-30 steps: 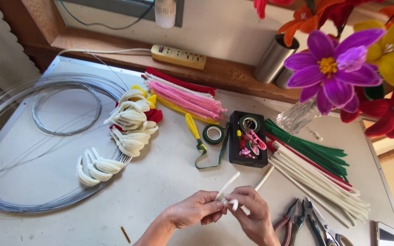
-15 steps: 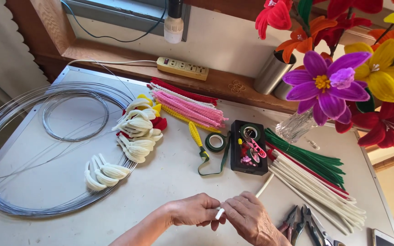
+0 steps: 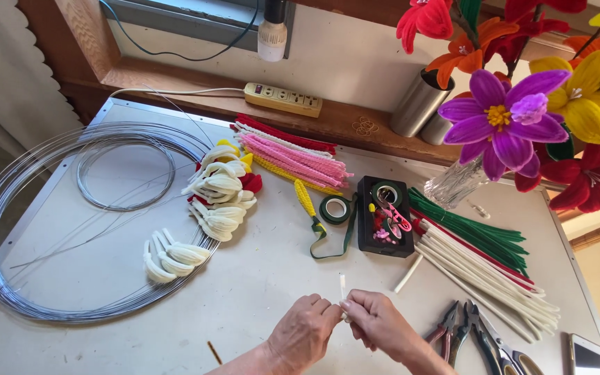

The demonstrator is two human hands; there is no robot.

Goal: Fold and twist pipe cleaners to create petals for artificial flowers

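My left hand (image 3: 303,332) and my right hand (image 3: 378,324) meet at the near edge of the grey table (image 3: 258,292). Both pinch a short white pipe cleaner (image 3: 342,285), whose tip sticks up between the fingertips. The rest of it is hidden inside my fingers. A loose white pipe cleaner piece (image 3: 408,273) lies just beyond my right hand. Finished white petal loops (image 3: 172,255) lie to the left of my left hand.
Coils of steel wire (image 3: 57,208) fill the left side. More white petals (image 3: 218,191), pink pipe cleaners (image 3: 293,158), green tape (image 3: 335,208), a black tray (image 3: 385,217), green and white pipe cleaners (image 3: 484,260), pliers (image 3: 470,333), a phone (image 3: 587,355) and a flower vase (image 3: 456,182) surround the hands.
The bent white pipe cleaner that stuck out between my hands has been folded down into my fingers; only a short tip shows now. The view has shifted slightly.
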